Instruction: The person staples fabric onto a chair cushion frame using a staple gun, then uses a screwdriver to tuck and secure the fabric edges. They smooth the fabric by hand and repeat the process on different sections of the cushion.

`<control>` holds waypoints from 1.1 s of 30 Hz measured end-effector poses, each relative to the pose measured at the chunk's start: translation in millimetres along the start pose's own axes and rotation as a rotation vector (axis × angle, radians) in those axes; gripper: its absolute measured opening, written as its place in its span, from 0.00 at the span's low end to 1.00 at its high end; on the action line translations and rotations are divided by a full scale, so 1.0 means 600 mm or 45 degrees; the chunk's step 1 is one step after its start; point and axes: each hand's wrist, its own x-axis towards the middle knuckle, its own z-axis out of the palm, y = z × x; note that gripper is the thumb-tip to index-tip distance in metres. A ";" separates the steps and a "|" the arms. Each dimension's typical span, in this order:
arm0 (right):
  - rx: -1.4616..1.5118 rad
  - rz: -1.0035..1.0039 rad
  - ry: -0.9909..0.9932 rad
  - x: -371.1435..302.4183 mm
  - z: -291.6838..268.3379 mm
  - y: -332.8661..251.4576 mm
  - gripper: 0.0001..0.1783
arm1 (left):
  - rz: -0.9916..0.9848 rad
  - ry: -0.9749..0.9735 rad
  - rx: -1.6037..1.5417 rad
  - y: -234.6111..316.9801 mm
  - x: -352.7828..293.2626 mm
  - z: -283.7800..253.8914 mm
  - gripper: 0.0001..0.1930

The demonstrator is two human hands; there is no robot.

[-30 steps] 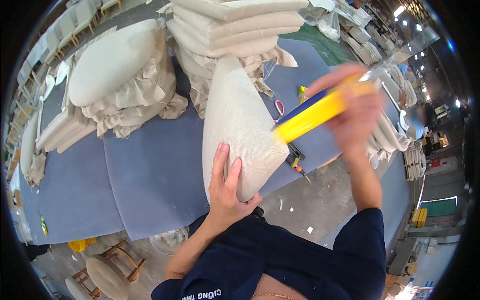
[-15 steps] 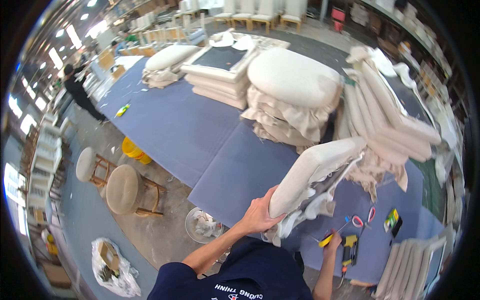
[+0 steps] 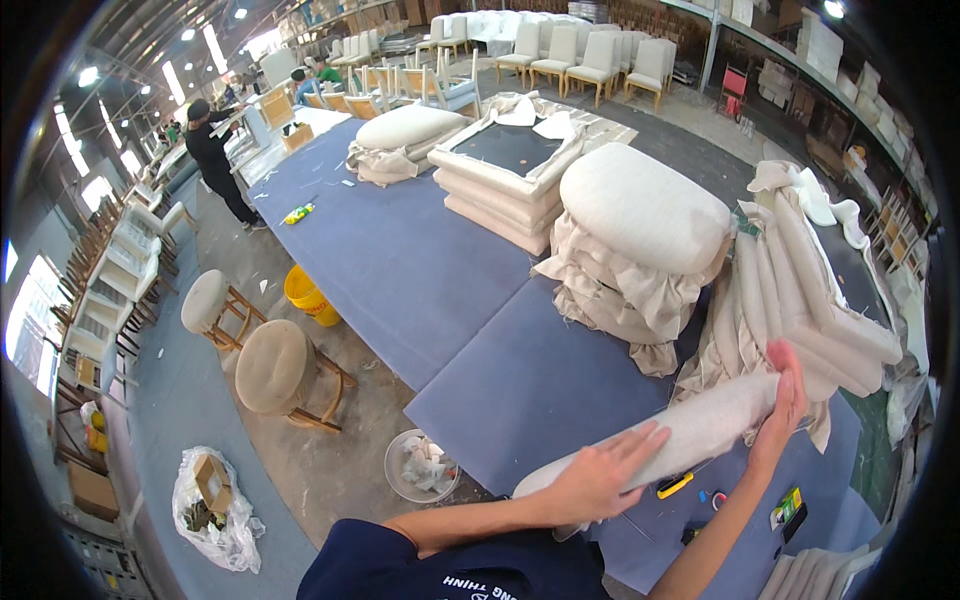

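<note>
A beige upholstered seat cushion is tilted on its side in front of me, over the blue-covered table. My left hand lies on its upper surface with the fingers stretched out. Against the cushion's right end rests my right hand, its fingers straight and pointing away from me. Just beyond the cushion's near side, a yellow-handled tool with a thin shaft lies on the table. Scissors with red-and-white handles show in part beside my right forearm, which hides much of the staple gun.
Stacks of padded seats and a fabric-draped cushion pile stand on the blue table. More cushions lean at right. Two round stools, a yellow bucket and a scrap bin stand left. A co-worker is far left.
The yellow-handled tool has left my right hand and lies on the table. My right hand has moved up to the cushion's end; my left slid onto its surface. The cushion has tipped lower.
</note>
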 end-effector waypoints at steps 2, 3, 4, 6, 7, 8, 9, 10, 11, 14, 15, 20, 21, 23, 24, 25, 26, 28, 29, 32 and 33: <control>0.066 0.153 -0.019 0.013 -0.014 0.010 0.24 | 0.034 -0.022 -0.007 0.009 -0.001 0.010 0.45; 0.190 0.263 0.040 0.008 -0.027 0.018 0.23 | 0.045 -0.034 -0.017 0.013 -0.003 0.016 0.45; 0.312 0.374 0.103 0.002 -0.038 0.025 0.23 | 0.026 -0.083 -0.126 0.016 -0.004 0.017 0.42; 0.302 0.351 0.172 -0.015 -0.050 0.028 0.23 | 0.018 -0.182 -0.367 0.018 0.017 0.016 0.39; 0.298 0.347 0.205 -0.028 -0.052 0.021 0.23 | 0.007 -0.235 -0.486 0.017 0.033 0.011 0.38; 0.314 0.371 0.200 -0.042 -0.056 0.015 0.23 | 0.088 -0.220 -0.571 0.014 0.060 0.017 0.36; 0.331 0.384 0.194 -0.051 -0.058 0.004 0.23 | 0.178 -0.198 -0.655 0.011 0.098 0.027 0.34; 0.348 0.392 0.195 -0.060 -0.059 -0.006 0.24 | 0.277 -0.114 -0.725 0.025 0.138 0.034 0.30; 0.341 0.384 0.222 -0.073 -0.056 -0.020 0.24 | 0.377 -0.025 -0.793 0.041 0.175 0.043 0.26; 0.402 0.384 0.284 -0.111 -0.052 -0.038 0.25 | 0.506 -0.313 -1.299 0.062 0.260 0.090 0.15; 0.407 0.420 0.341 -0.117 -0.052 -0.047 0.26 | 0.485 -0.461 -1.363 0.066 0.278 0.107 0.14; 0.466 0.477 0.528 -0.141 -0.046 -0.069 0.27 | 0.400 -0.837 -1.572 0.078 0.298 0.137 0.09; 0.483 0.479 0.537 -0.146 -0.047 -0.068 0.27 | 0.414 -0.827 -1.550 0.079 0.296 0.132 0.08; 0.456 0.433 0.435 -0.153 -0.058 -0.047 0.26 | 0.441 -0.798 -1.501 0.080 0.296 0.116 0.07; 0.445 0.407 0.378 -0.155 -0.062 -0.034 0.25 | 0.444 -0.767 -1.436 0.078 0.293 0.104 0.08; 0.446 0.422 0.426 -0.158 -0.062 -0.019 0.25 | 0.448 -0.736 -1.368 0.076 0.292 0.091 0.08; 0.448 0.436 0.472 -0.160 -0.059 -0.003 0.24 | 0.450 -0.702 -1.299 0.075 0.292 0.082 0.09; 0.414 0.442 0.513 -0.150 -0.036 -0.012 0.23 | 0.493 -0.556 -1.275 0.071 0.288 0.075 0.11; 0.372 0.433 0.515 -0.150 -0.028 -0.023 0.23 | 0.512 -0.480 -1.259 0.069 0.283 0.073 0.12; 0.417 0.360 0.170 -0.126 -0.025 -0.044 0.23 | 0.512 -0.392 -1.282 0.059 0.279 0.064 0.14; 0.441 0.324 0.020 -0.119 -0.032 -0.040 0.23 | 0.506 -0.384 -1.279 0.057 0.281 0.061 0.13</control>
